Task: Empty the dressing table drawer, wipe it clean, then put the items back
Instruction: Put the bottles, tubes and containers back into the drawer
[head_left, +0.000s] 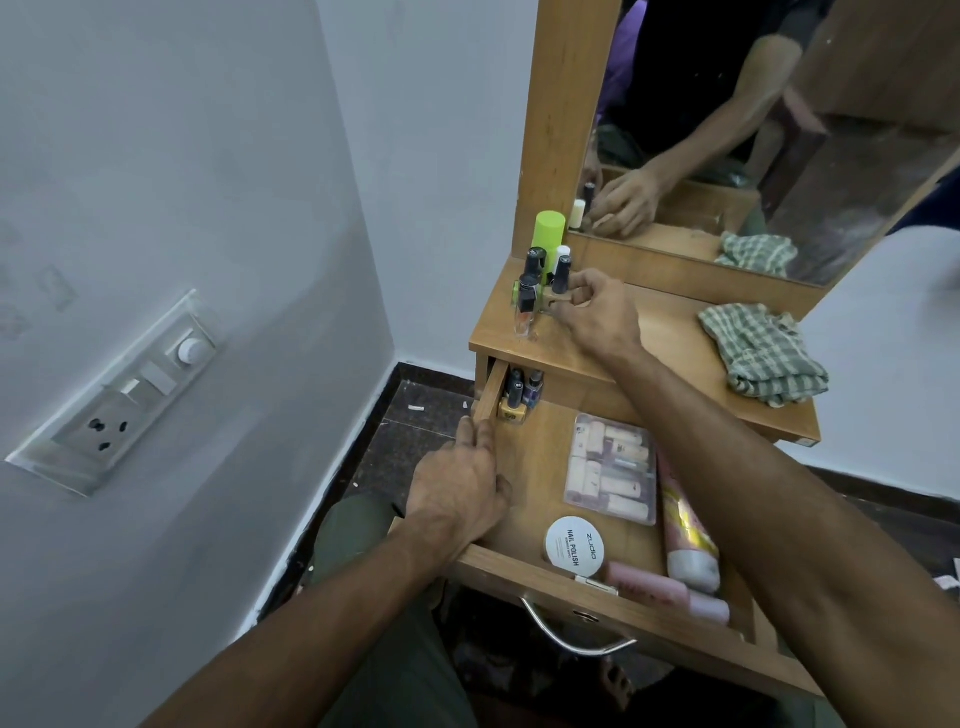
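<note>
I read this moment as the emptying stage, with the pulled-out wooden drawer (524, 457) only partly cleared. My right hand (592, 312) is up on the wooden counter (670, 338), its fingers curled around a small tan nail polish bottle (558, 300), which it is setting beside the cluster of dark-capped nail polish bottles (532, 291) and the lime-green cylindrical container (549, 234) just beyond its fingertips; grouping them at the far left corner appears intended to keep the rest of the counter free for further items. My left hand (462, 483) rests on the left wall of the drawer with fingers relaxed and extended along the edge, holding nothing, apparently to steady the drawer during removal. Just ahead of the left fingertips, several nail polish bottles (519, 395) remain in the drawer's far corner. Between the two forearms lie a clear plastic box of small tubes (610, 470), a round white nail polish remover tub (574, 545), a pink tube with a white cap (688, 540) and a pink cylindrical container (660, 587). A green checked cloth (763, 353) lies crumpled on the counter to the right of the right hand, within reach, presumably staged for wiping. The remaining corner bottles look like the logical next pickup.
</note>
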